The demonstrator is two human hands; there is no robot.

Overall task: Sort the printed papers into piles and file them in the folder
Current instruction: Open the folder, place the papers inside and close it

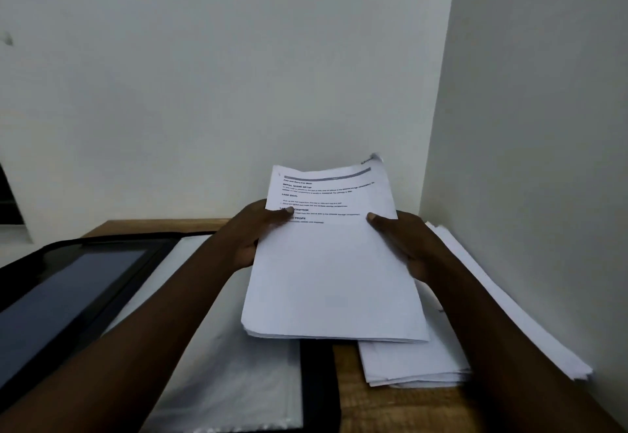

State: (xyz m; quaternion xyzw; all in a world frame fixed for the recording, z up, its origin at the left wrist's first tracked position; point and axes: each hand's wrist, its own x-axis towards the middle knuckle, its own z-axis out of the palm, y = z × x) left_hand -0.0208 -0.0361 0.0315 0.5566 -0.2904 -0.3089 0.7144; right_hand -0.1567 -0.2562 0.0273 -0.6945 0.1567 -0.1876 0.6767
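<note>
While aloft, stack (334,273) above folder (217,375) (open).

Carrier: the held stack of white printed papers (334,273) is showing all legible print on its top sheet, in black.
Title line: is reading roughly "Fold and Store Eye Mask", though blurred.
First heading: "INITIAL SCENE SETUP" is standing in bold capitals.
Second heading: "TASK GOAL" is sitting below it.
Third heading: is ending in "…CRIPTION", its start lying under the thumb of the left hand (251,232).
Fourth heading: is ending in "PROPS".
Body lines: are running too small to read.
</note>
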